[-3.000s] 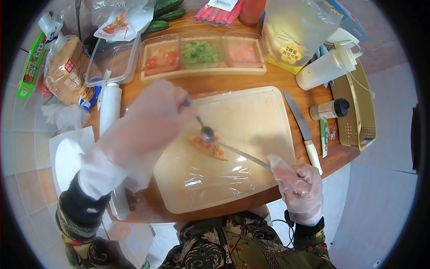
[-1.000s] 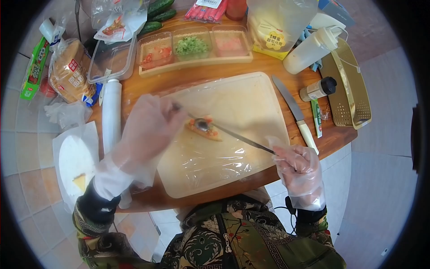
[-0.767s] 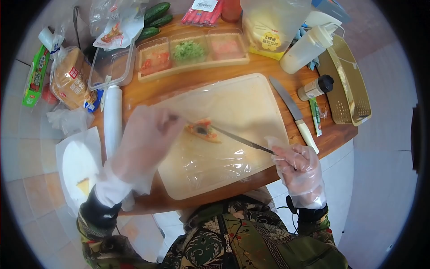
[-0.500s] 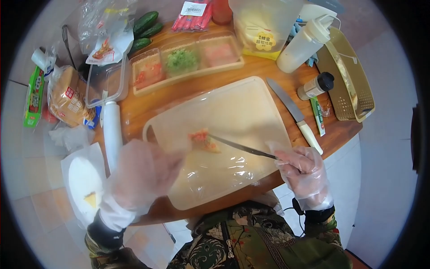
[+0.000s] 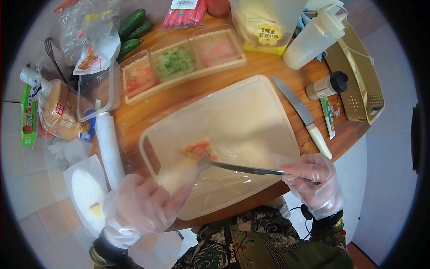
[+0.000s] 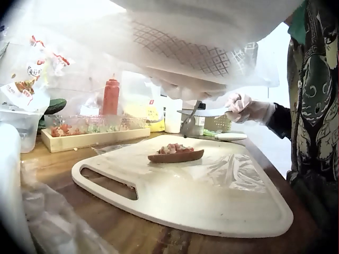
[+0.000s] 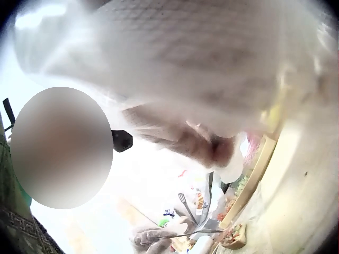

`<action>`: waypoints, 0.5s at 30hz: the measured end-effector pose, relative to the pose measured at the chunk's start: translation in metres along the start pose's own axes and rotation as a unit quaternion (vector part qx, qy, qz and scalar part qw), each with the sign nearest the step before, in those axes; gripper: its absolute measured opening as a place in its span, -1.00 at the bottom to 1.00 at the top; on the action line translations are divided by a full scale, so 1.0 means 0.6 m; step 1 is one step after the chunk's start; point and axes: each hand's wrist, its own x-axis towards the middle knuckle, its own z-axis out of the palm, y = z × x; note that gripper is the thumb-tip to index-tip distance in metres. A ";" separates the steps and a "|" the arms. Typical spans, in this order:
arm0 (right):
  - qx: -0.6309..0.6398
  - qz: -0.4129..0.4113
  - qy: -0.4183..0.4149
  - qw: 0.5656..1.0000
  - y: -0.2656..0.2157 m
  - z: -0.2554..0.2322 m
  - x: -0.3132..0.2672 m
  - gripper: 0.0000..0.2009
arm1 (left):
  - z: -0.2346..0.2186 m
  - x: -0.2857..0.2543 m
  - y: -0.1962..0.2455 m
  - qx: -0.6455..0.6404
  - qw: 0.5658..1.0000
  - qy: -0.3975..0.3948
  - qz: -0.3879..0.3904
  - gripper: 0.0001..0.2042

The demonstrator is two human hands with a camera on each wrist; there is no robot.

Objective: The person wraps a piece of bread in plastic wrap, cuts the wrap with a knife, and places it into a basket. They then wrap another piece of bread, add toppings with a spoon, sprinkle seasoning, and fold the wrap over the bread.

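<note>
A small piece of bread with red and pink diced topping (image 5: 200, 149) lies on the cream cutting board (image 5: 251, 98). My gloved left hand (image 5: 145, 204), at the board's lower left, grips a spoon (image 5: 204, 164), its bowl just below the bread. In my gloved right hand (image 5: 316, 184), off the board's right corner, a long thin metal utensil (image 5: 246, 169) is pinched, its far end at the spoon; whether they touch is unclear. The left wrist view shows the bread (image 6: 177, 154) from the side, with spoon and utensil raised above the board.
Behind the board stands a wooden tray (image 5: 179, 81) with three tubs. A white-handled knife (image 5: 293, 103), a seasoning jar (image 5: 324, 86) and a basket (image 5: 356, 74) are at right. Left are a white roll (image 5: 109, 148) and a plate (image 5: 87, 190).
My left hand has come down toward me, taking the spoon from over the bread to its near side. The right hand's utensil tip has moved nearer me, off the topping. The head view has shifted.
</note>
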 end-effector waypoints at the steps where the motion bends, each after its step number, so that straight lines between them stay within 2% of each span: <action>1: -0.001 -0.010 0.010 1.000 -0.002 0.002 0.000 -0.64 | 0.002 -0.001 0.000 -0.001 1.000 -0.001 0.000 -0.67; 4: 0.024 -0.011 0.005 1.000 0.007 0.008 0.001 -0.62 | 0.005 -0.001 -0.001 0.023 1.000 0.009 -0.005 -0.63; 7: -0.039 -0.044 -0.012 0.998 0.009 0.006 0.011 -0.60 | 0.000 -0.001 -0.004 0.022 0.999 -0.022 0.006 -0.59; 12: -0.018 -0.073 0.000 0.997 0.020 0.016 0.023 -0.59 | -0.002 -0.002 -0.007 0.019 0.999 -0.046 0.010 -0.51; 15: -0.026 -0.086 0.009 0.996 0.021 0.016 0.025 -0.58 | -0.003 -0.005 -0.007 0.030 0.999 -0.030 0.014 -0.49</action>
